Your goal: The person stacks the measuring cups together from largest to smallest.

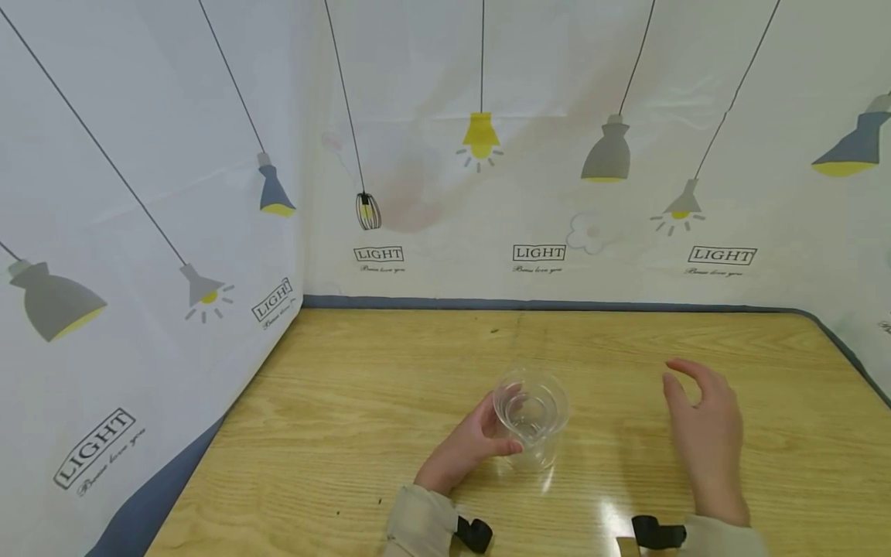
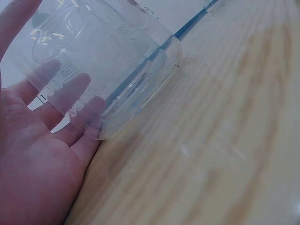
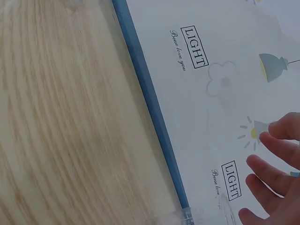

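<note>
A clear plastic cup [image 1: 532, 452] stands near the middle of the wooden table, its round rim facing up in the head view. My left hand [image 1: 480, 433] holds it from the left side, thumb on the near wall and fingers around the far wall. Through the clear wall of the cup [image 2: 117, 51], the fingers of the left hand [image 2: 40, 154] show in the left wrist view. To the right of the cup, my right hand [image 1: 710, 433] is apart from it, with thumb and forefinger spread and nothing between them. The fingers of the right hand [image 3: 276, 183] are loosely bent.
The wooden table [image 1: 390, 363] ends at a dark blue edge [image 1: 452, 303]. White sheeting [image 1: 431, 255] printed with lamps rises behind and at the left. A blurred clear edge [image 3: 228, 211] shows low in the right wrist view. Each sleeve has a black strap [image 1: 657, 534] near it.
</note>
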The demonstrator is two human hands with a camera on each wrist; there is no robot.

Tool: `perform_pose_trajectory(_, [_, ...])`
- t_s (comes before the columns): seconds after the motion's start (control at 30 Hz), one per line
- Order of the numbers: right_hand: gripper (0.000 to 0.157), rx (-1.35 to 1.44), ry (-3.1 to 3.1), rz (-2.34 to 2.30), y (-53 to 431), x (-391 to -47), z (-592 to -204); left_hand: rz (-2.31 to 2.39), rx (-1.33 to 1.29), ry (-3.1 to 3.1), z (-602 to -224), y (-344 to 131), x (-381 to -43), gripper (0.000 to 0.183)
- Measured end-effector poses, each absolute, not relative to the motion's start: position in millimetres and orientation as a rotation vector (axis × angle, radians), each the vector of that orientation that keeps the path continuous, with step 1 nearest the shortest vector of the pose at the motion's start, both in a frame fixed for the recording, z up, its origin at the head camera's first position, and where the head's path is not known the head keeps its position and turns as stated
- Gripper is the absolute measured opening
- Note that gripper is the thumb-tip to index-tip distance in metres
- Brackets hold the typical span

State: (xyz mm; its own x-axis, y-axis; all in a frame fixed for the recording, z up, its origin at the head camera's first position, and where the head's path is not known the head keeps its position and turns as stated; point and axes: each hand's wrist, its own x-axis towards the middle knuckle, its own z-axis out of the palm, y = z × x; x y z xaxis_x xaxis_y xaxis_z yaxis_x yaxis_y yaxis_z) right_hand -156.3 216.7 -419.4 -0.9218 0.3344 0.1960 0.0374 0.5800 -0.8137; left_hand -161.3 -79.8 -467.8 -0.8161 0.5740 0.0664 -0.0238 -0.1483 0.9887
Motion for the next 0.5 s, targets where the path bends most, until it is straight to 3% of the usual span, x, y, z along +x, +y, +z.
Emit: perform_pose_trajectory(0.5, [0.046,-0.359,-2.566,1.215,231,-158,-431,1.998,0.629,1.743,-467,-80,-161,0.08])
